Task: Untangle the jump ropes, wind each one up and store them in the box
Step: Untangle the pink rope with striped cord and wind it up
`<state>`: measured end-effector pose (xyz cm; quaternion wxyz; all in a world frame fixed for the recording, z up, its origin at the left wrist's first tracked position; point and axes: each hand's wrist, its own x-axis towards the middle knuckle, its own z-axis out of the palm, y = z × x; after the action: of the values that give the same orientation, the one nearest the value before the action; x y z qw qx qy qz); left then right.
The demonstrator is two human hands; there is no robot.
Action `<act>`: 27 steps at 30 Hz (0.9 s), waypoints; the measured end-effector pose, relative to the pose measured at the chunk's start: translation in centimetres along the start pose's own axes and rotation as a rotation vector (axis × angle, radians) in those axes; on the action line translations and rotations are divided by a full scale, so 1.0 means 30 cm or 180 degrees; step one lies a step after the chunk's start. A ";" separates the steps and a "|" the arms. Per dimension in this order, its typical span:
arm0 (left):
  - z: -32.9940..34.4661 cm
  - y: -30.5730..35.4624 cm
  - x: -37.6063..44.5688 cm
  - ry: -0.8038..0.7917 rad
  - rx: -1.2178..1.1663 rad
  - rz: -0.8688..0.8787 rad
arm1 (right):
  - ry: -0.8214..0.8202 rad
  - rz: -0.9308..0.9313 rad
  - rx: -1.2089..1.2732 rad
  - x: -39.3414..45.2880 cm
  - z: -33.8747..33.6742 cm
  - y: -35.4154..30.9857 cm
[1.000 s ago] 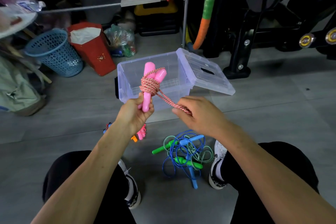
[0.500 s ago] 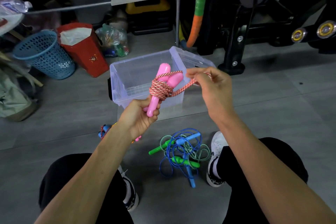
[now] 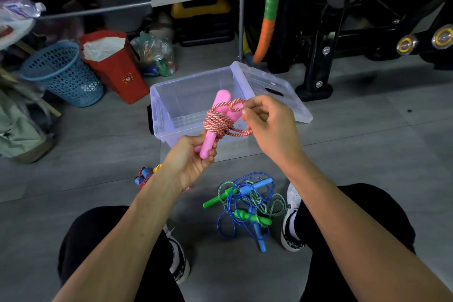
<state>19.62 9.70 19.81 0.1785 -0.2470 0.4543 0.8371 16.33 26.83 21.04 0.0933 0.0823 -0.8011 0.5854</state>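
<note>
At the far left of the grey floor (image 3: 367,154) stands a blue perforated basket (image 3: 65,73), tilted, with a red paper bag (image 3: 115,66) just beside it. Nearer the person, a small bundle of blue, red and orange rope parts (image 3: 144,176) lies on the floor, mostly hidden behind the left forearm.

The left hand (image 3: 191,159) is closed tight around the lower ends of the two pink handles (image 3: 215,125) of a jump rope, holding them upright over the near edge of the clear plastic box (image 3: 171,95). The red-and-white braided cord (image 3: 217,121) is coiled many times around the middle of the handles. The box sits open on the floor, and nothing can be seen in it; its lid (image 3: 282,91) leans off its right side.

The right hand (image 3: 267,122) pinches a loop of the same cord between thumb and fingertips, just beside the upper ends of the handles, while another loose loop hangs under the coil.

Below, between the person's shoes, a blue rope with blue handles (image 3: 255,193) and a green rope with green handles (image 3: 252,217) lie tangled together on the floor.
</note>
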 end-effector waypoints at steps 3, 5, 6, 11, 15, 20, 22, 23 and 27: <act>0.001 0.000 -0.005 -0.0009 0.0040 -0.0021 | 0.0338 -0.0343 -0.0482 -0.007 0.011 0.016; 0.008 0.000 -0.009 -0.0034 0.0055 -0.0039 | 0.0433 -0.0630 -0.0769 -0.005 0.018 0.022; 0.011 -0.001 -0.013 -0.0060 0.0065 -0.0052 | 0.0448 -0.0816 -0.0988 -0.004 0.024 0.025; 0.023 -0.006 -0.028 -0.0181 0.0124 -0.0084 | 0.0344 -0.1371 -0.2143 -0.021 0.058 0.040; 0.016 -0.008 -0.031 -0.0121 0.0345 0.0003 | -0.0083 -0.1174 -0.2158 -0.019 0.066 0.047; -0.015 -0.003 -0.026 -0.0014 0.0493 0.0122 | -0.0297 -0.0981 -0.1629 -0.024 0.066 0.041; -0.018 -0.003 -0.026 0.0027 0.0518 0.0151 | -0.0277 -0.0822 -0.1318 -0.019 0.063 0.031; -0.016 -0.002 -0.025 0.0040 0.0516 0.0196 | -0.0212 -0.0708 -0.1182 -0.015 0.060 0.027; -0.014 0.010 -0.003 0.0301 0.0234 0.0428 | -0.0344 0.0024 -0.0464 -0.010 0.047 0.005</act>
<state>19.66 9.17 19.86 0.1092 -0.2484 0.5082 0.8173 16.52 25.52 20.42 0.0534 0.1037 -0.8458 0.5206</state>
